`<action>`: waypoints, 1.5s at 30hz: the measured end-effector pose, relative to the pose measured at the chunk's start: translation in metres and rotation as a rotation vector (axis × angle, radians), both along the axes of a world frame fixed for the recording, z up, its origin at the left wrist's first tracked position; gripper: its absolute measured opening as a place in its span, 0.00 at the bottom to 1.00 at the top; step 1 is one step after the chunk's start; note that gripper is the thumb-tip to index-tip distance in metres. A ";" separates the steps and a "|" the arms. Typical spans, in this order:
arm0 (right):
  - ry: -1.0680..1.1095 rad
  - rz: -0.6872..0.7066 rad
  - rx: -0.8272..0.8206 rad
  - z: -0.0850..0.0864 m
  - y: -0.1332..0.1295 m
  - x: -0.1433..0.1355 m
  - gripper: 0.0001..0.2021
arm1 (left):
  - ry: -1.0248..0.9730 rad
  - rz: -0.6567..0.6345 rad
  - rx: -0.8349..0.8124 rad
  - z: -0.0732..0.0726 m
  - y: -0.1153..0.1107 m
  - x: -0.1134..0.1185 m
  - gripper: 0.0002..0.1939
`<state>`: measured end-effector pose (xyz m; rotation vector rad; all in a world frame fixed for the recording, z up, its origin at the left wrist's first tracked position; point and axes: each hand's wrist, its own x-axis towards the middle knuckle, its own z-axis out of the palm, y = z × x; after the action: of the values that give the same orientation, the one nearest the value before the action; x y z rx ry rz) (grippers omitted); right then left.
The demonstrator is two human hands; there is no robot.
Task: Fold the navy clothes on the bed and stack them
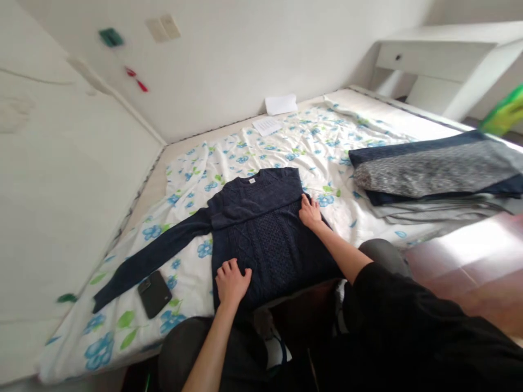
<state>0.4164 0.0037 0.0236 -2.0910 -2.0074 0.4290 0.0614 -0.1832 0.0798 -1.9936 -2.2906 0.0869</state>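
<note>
Both hands on a navy sweater (278,250), spread on a flowered sheet (192,296).
Left hand (232,282): fingers loosely parted, gripping nothing, on the lower body near its side edge. Right hand (310,211): at the opposite edge, pinching or resting, cannot tell. Sweater lies beneath both, probably steadied flat; crossed sleeve (253,206) over chest, outstretched sleeve (151,253) passing the phone (154,294). Folded clothes (437,169) well apart, right.
</note>
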 end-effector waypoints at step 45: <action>0.661 -0.406 -0.049 -0.018 0.118 0.098 0.22 | -0.239 -0.140 -0.061 -0.022 0.194 -0.111 0.14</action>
<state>0.5149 0.1219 0.0053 -1.9553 -1.1836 0.9387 -0.0497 0.0105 0.0579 -2.3021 -2.2977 -0.1000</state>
